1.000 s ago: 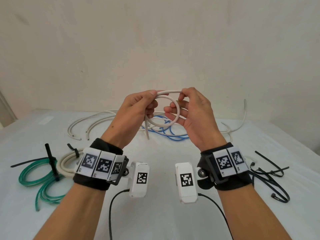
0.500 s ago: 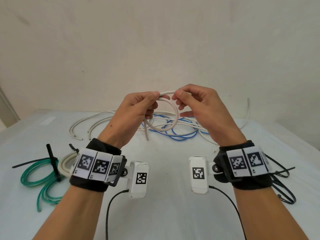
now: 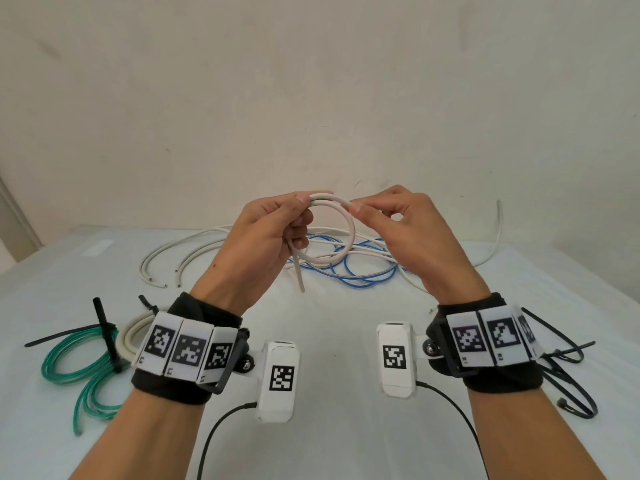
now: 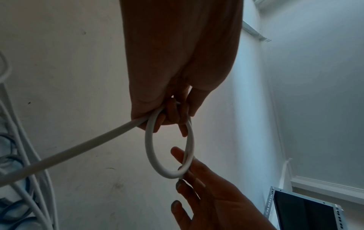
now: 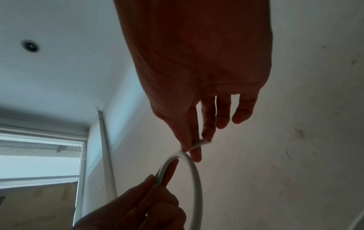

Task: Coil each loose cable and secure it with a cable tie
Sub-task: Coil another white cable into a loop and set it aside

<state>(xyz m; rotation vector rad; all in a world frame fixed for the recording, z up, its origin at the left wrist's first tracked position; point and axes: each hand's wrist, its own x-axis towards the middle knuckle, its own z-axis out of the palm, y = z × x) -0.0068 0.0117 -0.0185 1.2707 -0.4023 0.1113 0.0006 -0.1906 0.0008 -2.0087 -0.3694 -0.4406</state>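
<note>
Cables at far left of the desk, green coil and cream coil, are already tied. Left hand grips the white cable loop above the desk; right hand pinches its end. Loose cables behind and black ties at right remain.

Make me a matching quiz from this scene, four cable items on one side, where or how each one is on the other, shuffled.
Things:
1. white cable loop
2. green cable
3. blue cable
4. black cable ties

States:
A. loose on the table behind the hands
B. held up by the left hand and right hand
C. lying unused at the right
D. coiled and tied at the left

Pairs: 1-B, 2-D, 3-A, 4-C
</note>
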